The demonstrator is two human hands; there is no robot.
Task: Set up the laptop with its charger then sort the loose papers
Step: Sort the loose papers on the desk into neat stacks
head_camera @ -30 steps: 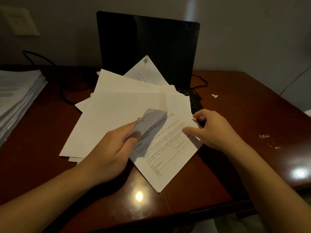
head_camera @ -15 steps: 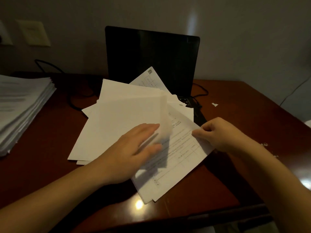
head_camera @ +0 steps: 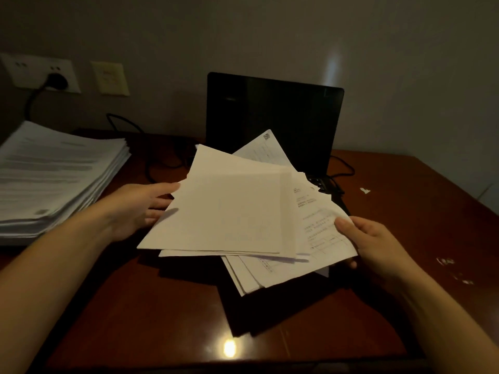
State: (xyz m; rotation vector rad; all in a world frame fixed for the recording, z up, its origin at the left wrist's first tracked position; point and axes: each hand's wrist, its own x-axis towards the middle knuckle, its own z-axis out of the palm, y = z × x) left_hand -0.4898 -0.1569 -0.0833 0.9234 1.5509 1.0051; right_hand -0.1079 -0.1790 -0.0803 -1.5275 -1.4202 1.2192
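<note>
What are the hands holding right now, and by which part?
Both hold the loose papers: the left hand grips their left edge, the right hand pinches the right edge, thumb on top.

Papers (head_camera: 229, 211) in left hand (head_camera: 135, 209), right hand (head_camera: 370, 244)

Loose white paper sheets (head_camera: 229, 211), black print and grids; black laptop screen (head_camera: 275, 117) at 12 o'clock; glossy red-brown wooden desk (head_camera: 162, 306); white paper stack (head_camera: 54, 174) at 9 o'clock.

We see a red-brown table (head_camera: 135, 306) bearing an open laptop (head_camera: 275, 117); left of the laptop lies a thick paper stack (head_camera: 54, 179), a black cable (head_camera: 148, 171) between them, a white scrap (head_camera: 365, 190) right of it
</note>
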